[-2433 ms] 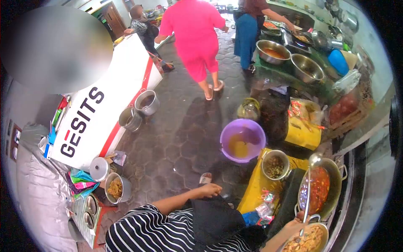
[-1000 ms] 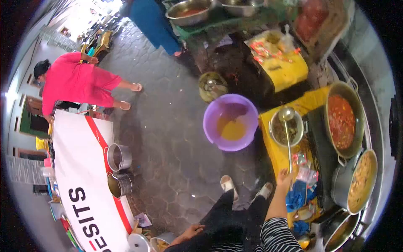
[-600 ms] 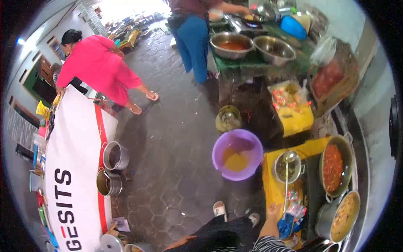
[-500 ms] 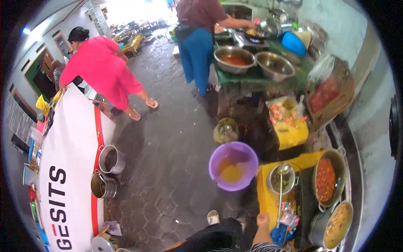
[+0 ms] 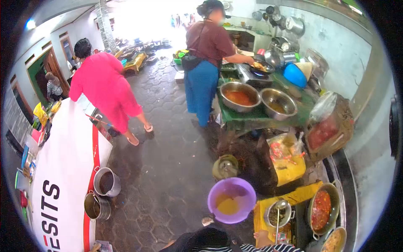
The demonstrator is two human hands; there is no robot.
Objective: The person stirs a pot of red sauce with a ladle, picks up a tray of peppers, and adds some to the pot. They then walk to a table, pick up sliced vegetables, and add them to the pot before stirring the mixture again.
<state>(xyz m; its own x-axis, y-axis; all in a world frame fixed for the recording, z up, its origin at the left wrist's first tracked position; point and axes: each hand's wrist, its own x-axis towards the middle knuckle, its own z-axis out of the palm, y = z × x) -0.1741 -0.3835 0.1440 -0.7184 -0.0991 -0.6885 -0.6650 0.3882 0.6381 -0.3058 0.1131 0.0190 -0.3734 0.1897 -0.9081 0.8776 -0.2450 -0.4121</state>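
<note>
My right hand point(image 5: 262, 237) is low in the view, at the near edge of the yellow-covered bench point(image 5: 261, 212). Its fingers look curled in, with nothing visible in them. Just to its right is the long handle of a ladle point(image 5: 277, 224), apart from the hand. The ladle's bowl rests over a small pot point(image 5: 268, 215) of dark food. A sliver of skin shows at the bottom left of my dark clothing; my left hand itself is out of sight. Left of the bench, a purple basin point(image 5: 214, 195) holds yellowish liquid.
Large pots of red food point(image 5: 322, 210) and pale food point(image 5: 336, 241) line the right. A person in maroon point(image 5: 205, 42) stirs a wok point(image 5: 262, 67) beside steel bowls point(image 5: 239, 96). Another person in pink point(image 5: 100, 84) bends by a white banner-covered table point(image 5: 67, 168); two metal pots point(image 5: 107, 182) stand near it.
My view has tilted up, so the basin, bench and pots sit lower in the picture. My right hand is lower in view too. The person in maroon still stirs the wok.
</note>
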